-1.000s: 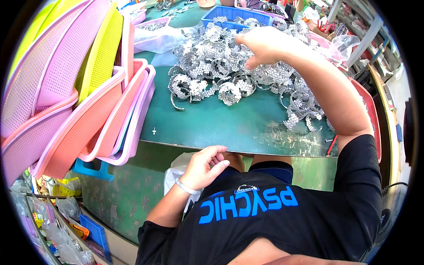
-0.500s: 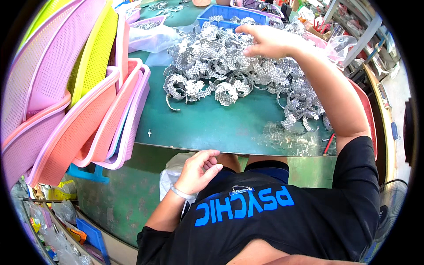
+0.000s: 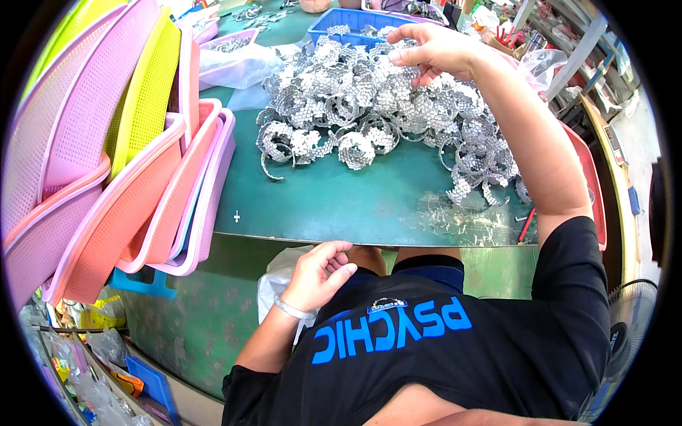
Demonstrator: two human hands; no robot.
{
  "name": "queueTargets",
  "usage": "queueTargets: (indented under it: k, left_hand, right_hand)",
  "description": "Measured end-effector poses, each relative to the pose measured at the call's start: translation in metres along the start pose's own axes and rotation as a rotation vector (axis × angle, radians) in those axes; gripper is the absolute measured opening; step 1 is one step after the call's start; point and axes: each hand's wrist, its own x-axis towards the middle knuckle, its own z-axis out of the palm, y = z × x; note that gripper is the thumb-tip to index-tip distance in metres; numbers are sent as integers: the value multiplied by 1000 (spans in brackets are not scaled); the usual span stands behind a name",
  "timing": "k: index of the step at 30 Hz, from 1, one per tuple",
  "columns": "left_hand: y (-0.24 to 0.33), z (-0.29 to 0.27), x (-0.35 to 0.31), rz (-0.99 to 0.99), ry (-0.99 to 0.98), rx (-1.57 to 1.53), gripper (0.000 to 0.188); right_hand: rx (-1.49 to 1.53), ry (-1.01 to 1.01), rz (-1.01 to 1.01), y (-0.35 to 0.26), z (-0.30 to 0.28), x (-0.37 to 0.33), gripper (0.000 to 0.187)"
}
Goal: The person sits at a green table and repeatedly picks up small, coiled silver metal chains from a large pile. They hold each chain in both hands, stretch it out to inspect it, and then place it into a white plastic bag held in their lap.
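The right hand [image 3: 439, 53] hides some silver strips [image 3: 387, 96]; any contact is unclear. The left baskets [image 3: 103, 106] and near-right fan [image 3: 631, 326] are cut off by the edge.

They're in a black short-sleeved top [image 3: 483, 355], big blue lettering [image 3: 391, 331] right across it, navy shorts [image 3: 430, 269] too, and there's a pale bangle [image 3: 293, 311], left wrist [image 3: 301, 297]!

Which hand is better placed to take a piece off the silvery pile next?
Probably the right hand: it is out over the silvery pile, while the left hand is by the near edge of the table.
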Motion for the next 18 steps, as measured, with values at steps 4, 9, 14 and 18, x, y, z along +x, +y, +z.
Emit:
queueTargets:
  k: [4,9,14,18]
  left_hand:
    - [-1,1,2,-18,-19,-10,31]
    - [-2,3,-1,-13,-17,7,31]
    - [0,6,0,-18,-36,9,31]
    - [1,7,0,-24,-40,-4,32]
  right_hand:
    - [-17,90,-19,7,-2,-3,59]
    - [-198,198,-142,5,10,-9,58]
    - [-403,299,-274,5,3,-6,60]
    - [-558,355,-320,-7,5,-5,58]
